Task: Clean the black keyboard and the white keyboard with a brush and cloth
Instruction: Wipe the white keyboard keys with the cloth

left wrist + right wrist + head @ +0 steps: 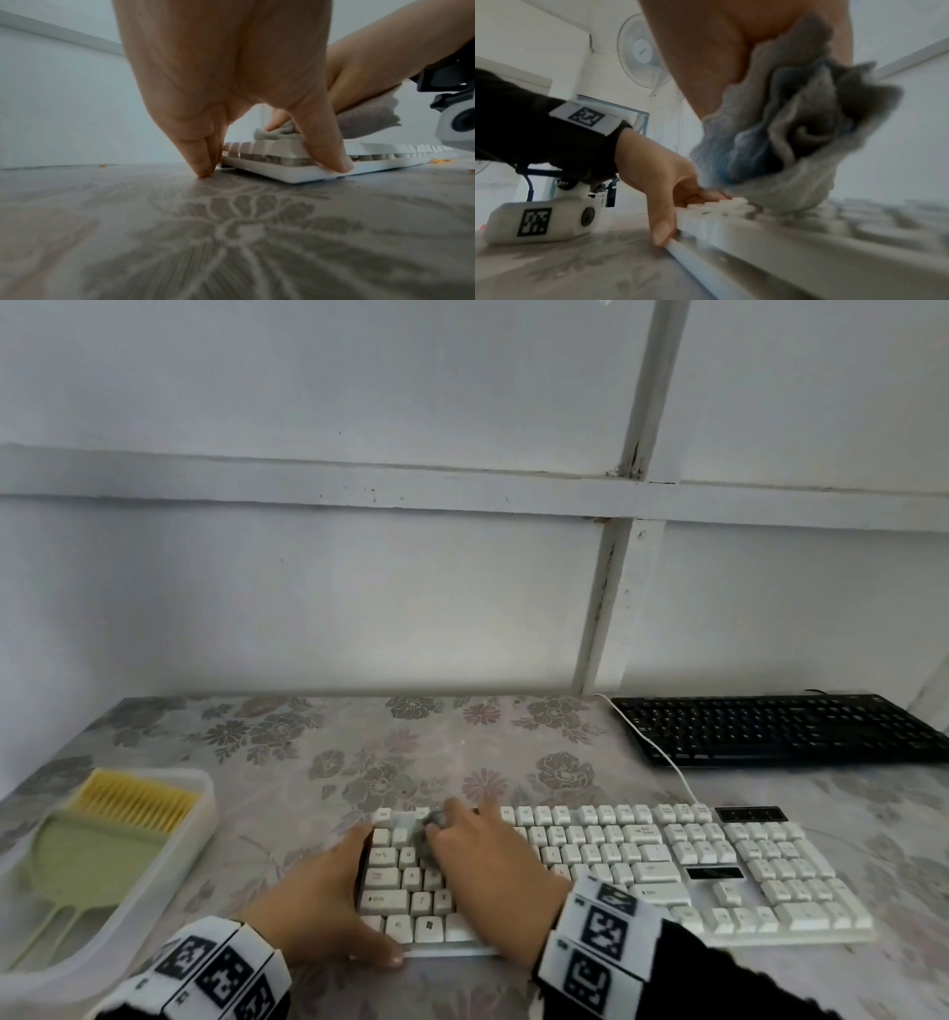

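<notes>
The white keyboard [642, 865] lies across the near part of the table. My right hand [452, 829] grips a bunched grey cloth [425, 842] and presses it on the keys at the keyboard's upper left. In the right wrist view the cloth [795, 132] hangs crumpled under my palm, touching the keys [731, 205]. My left hand [359, 896] braces the keyboard's left end. Its straight fingers [203, 162] stand on the table beside the left edge and its thumb [331, 156] presses the front rim. The black keyboard [770, 729] sits at the back right, untouched.
A green brush with yellow bristles [102, 845] lies in a translucent tray [197, 839] at the table's left. A white cable [667, 762] runs from the white keyboard past the black one. A few orange crumbs [259, 161] lie on the flowered tablecloth. The wall is close behind.
</notes>
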The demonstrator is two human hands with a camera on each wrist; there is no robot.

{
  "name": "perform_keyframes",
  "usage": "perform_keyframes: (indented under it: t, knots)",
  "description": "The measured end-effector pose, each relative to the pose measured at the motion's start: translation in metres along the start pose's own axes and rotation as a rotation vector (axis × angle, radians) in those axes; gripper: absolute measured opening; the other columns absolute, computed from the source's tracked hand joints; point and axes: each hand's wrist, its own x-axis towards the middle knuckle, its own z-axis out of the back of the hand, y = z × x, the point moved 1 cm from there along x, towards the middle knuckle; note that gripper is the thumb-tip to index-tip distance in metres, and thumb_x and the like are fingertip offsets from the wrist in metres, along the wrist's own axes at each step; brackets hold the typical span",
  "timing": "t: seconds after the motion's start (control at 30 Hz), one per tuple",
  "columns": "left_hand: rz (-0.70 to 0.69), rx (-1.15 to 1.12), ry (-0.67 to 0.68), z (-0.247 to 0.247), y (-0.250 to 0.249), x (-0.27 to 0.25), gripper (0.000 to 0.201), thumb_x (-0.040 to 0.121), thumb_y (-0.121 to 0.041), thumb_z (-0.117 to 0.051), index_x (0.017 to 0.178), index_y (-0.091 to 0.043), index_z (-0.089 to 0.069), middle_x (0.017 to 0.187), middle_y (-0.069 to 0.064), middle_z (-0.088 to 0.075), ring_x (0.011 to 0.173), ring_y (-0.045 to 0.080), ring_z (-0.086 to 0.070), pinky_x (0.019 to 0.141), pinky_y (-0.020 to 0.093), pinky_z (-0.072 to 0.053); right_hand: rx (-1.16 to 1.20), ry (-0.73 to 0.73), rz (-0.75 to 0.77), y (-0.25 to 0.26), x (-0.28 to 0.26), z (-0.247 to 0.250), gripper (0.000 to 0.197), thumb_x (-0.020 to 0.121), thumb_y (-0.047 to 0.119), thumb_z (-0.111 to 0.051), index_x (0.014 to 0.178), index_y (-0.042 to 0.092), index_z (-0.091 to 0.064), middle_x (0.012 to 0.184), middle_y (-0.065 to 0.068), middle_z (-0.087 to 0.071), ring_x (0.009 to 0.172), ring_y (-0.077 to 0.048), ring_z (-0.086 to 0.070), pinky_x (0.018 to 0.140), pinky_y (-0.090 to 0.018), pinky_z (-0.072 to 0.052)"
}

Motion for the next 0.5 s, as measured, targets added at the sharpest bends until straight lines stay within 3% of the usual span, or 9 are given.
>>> perform_keyframes:
  t: [0.07, 0.17, 0.27, 0.33, 0.37, 0.43, 0.5]
  knots:
    - [0.002, 0.013, -0.001, -0.001, 0.000, -0.001, 0.115, 0.052, -0.047, -0.084, 0.140, -0.037, -0.011, 0.102, -0.030, -0.043, 0.099, -0.002, -0.046, 0.079, 0.012, -0.033, -0.003, -0.005, -0.005, -0.017, -0.010, 0.002, 0.032, 0.092, 0.001, -0.050, 0.121, 0.008, -0.057, 0.129, -0.011, -0.048, 0.122, -0.033, -0.038, 0.105, -0.045, -0.036]
    - [-0.002, 0.013, 0.012, -0.001, -0.001, -0.001, 0.115, 0.052, -0.048, -0.083, 0.140, -0.037, -0.011, 0.105, -0.028, -0.043, 0.101, -0.001, -0.046, 0.084, 0.013, -0.033, 0.005, 0.014, -0.059, -0.043, -0.021, 0.006, 0.029, 0.094, 0.004, -0.045, 0.117, 0.011, -0.060, 0.125, -0.008, -0.049, 0.119, -0.029, -0.040, 0.095, -0.039, -0.038]
    - [-0.001, 0.005, 0.015, -0.001, -0.001, 0.000, 0.115, 0.052, -0.048, -0.083, 0.141, -0.036, -0.011, 0.103, -0.028, -0.043, 0.103, 0.000, -0.046, 0.086, 0.014, -0.033, 0.055, 0.040, -0.100, -0.055, -0.019, 0.016, 0.022, 0.090, 0.004, -0.046, 0.092, 0.016, -0.065, 0.104, -0.005, -0.050, 0.100, -0.023, -0.049, 0.094, -0.038, -0.037]
    - [0.002, 0.011, 0.010, -0.001, 0.000, 0.000, 0.114, 0.053, -0.047, -0.083, 0.140, -0.036, -0.011, 0.100, -0.028, -0.043, 0.101, 0.001, -0.046, 0.085, 0.014, -0.033, 0.139, 0.055, -0.092, -0.046, -0.012, 0.024, 0.031, 0.089, 0.008, -0.051, 0.064, 0.025, -0.052, 0.096, 0.001, -0.041, 0.093, -0.021, -0.048, 0.095, -0.037, -0.040]
    - [0.000, 0.011, 0.006, -0.001, 0.000, 0.000, 0.112, 0.053, -0.047, -0.083, 0.139, -0.037, -0.013, 0.099, -0.028, -0.043, 0.100, 0.000, -0.046, 0.083, 0.013, -0.033, 0.178, 0.062, -0.077, -0.039, -0.006, 0.026, 0.035, 0.090, 0.011, -0.052, 0.059, 0.026, -0.046, 0.097, 0.002, -0.039, 0.094, -0.021, -0.045, 0.095, -0.037, -0.041]
    - [-0.015, 0.000, 0.002, -0.001, 0.000, 0.001, 0.107, 0.051, -0.046, -0.084, 0.134, -0.041, -0.016, 0.098, -0.030, -0.045, 0.097, -0.001, -0.048, 0.077, 0.011, -0.035, 0.218, 0.055, -0.013, -0.017, 0.006, 0.026, 0.024, 0.090, 0.012, -0.051, 0.067, 0.019, -0.055, 0.097, 0.001, -0.039, 0.091, -0.020, -0.040, 0.091, -0.036, -0.042]
    - [-0.024, -0.028, 0.007, -0.001, 0.002, 0.003, 0.103, 0.050, -0.044, -0.085, 0.127, -0.045, -0.016, 0.101, -0.030, -0.048, 0.094, -0.005, -0.050, 0.072, 0.008, -0.037, 0.192, 0.052, 0.048, 0.002, 0.016, 0.023, 0.016, 0.091, 0.013, -0.050, 0.087, 0.010, -0.065, 0.098, -0.004, -0.039, 0.089, -0.022, -0.038, 0.083, -0.036, -0.039]
